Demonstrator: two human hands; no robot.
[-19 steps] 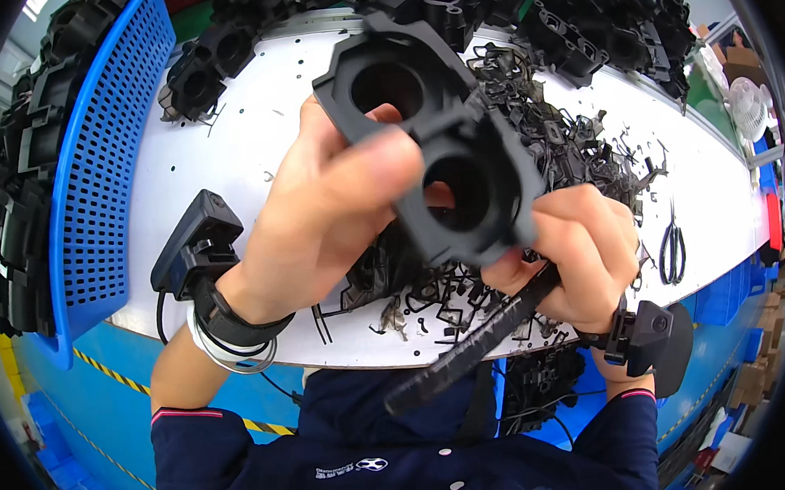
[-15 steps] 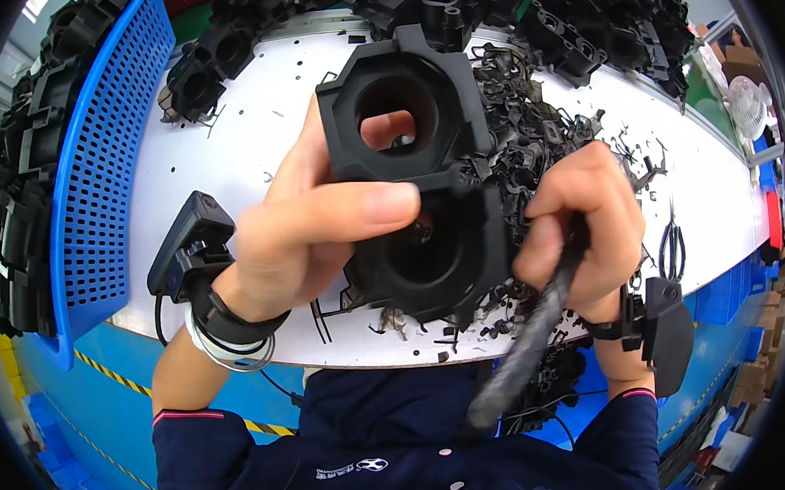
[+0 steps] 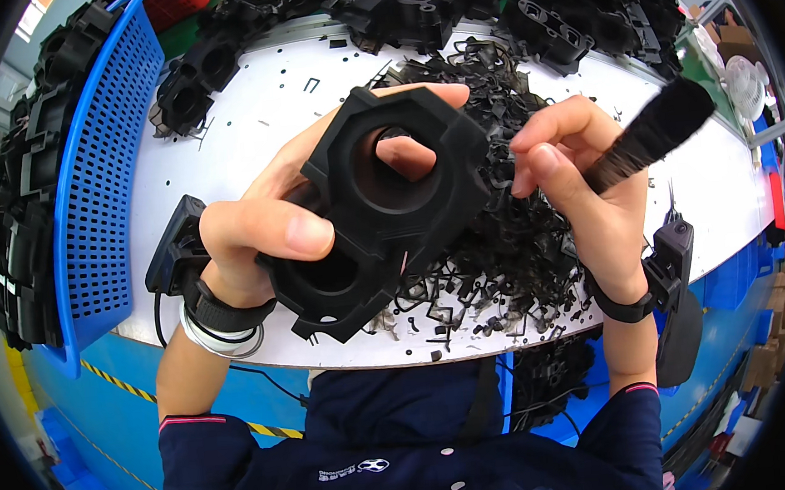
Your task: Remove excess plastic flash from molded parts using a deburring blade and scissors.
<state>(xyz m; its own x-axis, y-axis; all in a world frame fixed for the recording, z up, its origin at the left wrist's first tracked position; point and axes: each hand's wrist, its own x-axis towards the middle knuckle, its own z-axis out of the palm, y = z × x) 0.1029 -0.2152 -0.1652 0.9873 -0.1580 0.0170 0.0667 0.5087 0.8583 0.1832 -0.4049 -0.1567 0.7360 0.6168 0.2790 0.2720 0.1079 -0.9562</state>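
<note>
My left hand [image 3: 259, 227] grips a black molded plastic housing [image 3: 369, 233] with two large round bores, holding it tilted above the table. The thumb lies across the near face by the lower bore, and a fingertip shows through the upper one. To the right of the housing, apart from it, is my right hand [image 3: 588, 177], its fingers curled and thumb drawn toward the index finger. A dark stick-like tool [image 3: 662, 126] with a fuzzy, bristly surface, which looks like a brush, rests in that hand and points up and right. Its gripped end is hidden.
A heap of black plastic scraps [image 3: 512, 264] covers the white table [image 3: 223, 166] behind and below the housing. More black housings [image 3: 394, 8] are piled along the far edge. On the left, a blue perforated basket [image 3: 101, 174] stands beside further housings. A white fan [image 3: 745, 84] is at the far right.
The housing has tilted, its upper end leaning right and its lower end shifting left. My right hand has turned, swinging the brush-like tool from pointing down-left to up-right.
</note>
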